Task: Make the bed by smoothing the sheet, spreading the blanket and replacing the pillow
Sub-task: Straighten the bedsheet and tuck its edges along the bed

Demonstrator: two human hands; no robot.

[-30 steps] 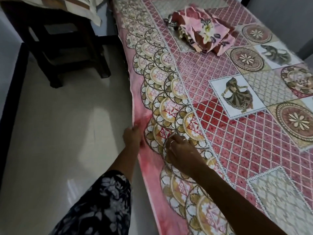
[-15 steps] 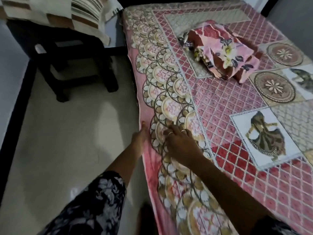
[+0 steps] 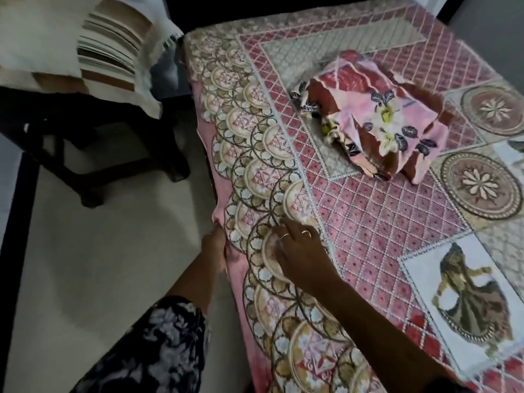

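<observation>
A patterned pink and red sheet (image 3: 377, 222) covers the bed. My left hand (image 3: 215, 248) grips its hanging pink edge at the bed's left side, fingers closed on the cloth. Flat on the scalloped border beside it lies my right hand (image 3: 300, 251), fingers spread, two rings showing. A folded pink floral blanket (image 3: 371, 123) rests on the sheet toward the head of the bed. A striped cream and brown pillow (image 3: 85, 49) lies on a dark wooden chair at the upper left.
The dark chair (image 3: 93, 154) stands on the pale tiled floor (image 3: 93, 265) close to the bed's left edge. A black strip (image 3: 14, 217) runs along the floor at far left. A grey wall (image 3: 490, 29) borders the bed's right side.
Both hands have slid along the bed's left edge toward the head. The view has moved forward with them, so the blanket and pillow look nearer.
</observation>
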